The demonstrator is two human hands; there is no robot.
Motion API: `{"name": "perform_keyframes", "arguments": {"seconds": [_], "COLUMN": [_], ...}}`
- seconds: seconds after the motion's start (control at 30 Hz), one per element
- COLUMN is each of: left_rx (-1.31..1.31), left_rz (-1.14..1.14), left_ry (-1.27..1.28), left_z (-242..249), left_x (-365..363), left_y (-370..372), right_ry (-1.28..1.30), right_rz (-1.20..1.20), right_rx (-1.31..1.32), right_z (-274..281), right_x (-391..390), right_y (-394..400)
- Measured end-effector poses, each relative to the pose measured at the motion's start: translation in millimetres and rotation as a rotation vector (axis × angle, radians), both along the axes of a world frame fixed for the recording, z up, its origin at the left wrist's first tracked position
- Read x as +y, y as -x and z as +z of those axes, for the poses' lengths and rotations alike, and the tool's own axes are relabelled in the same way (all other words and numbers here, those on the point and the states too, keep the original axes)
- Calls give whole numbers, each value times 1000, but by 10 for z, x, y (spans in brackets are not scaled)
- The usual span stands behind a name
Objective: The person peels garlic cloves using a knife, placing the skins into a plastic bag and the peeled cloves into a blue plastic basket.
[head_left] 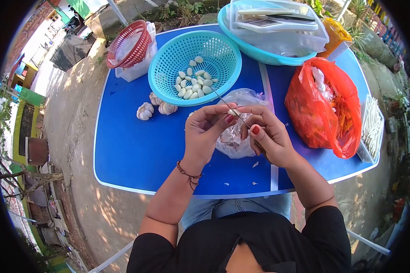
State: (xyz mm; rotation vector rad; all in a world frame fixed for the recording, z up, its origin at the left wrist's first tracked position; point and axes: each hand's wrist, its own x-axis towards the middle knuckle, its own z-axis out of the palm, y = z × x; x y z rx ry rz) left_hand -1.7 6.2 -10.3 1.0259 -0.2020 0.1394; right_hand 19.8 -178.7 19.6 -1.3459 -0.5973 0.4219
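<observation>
My left hand [209,129] pinches a small pale garlic clove [233,112] between thumb and fingers. My right hand [269,136] holds a thin knife [222,99], its blade slanting up and to the left past the clove. Below both hands lies a clear plastic bag [234,146] with garlic skins in it. A turquoise basket [228,54] just beyond holds several peeled cloves [198,86]. Unpeeled garlic bulbs [145,111] sit on the blue table [132,152] left of my left hand.
A red basket [143,50] on a white container is at the back left. At the back right, a turquoise basin [259,55] holds plastic boxes. A red plastic bag [300,113] and a tray of white sticks [372,127] stand to the right.
</observation>
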Motion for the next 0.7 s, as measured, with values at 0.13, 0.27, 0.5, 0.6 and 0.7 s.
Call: {"name": "perform_keyframes", "arguments": {"seconds": [0.13,0.27,0.5,0.6,0.7], "left_rx": [87,138,200,207,196], "left_rz": [3,-15,-30,-8,-4], "left_ry": [74,53,62,38,34], "left_z": [19,63,86,101,107], "left_x": [12,1,0,3,-1], "left_y": [3,12,4,9,14], "right_ry": [-15,-25,-80,-84,-21], "right_rz": [9,32,29,-28,-5], "right_rx": [19,4,31,31,-8], "right_z": [-37,-57,-29,-33,-49], "right_x": [-6,-21,2,4,-1], "right_y": [-3,-14,-16,-7,-11]}}
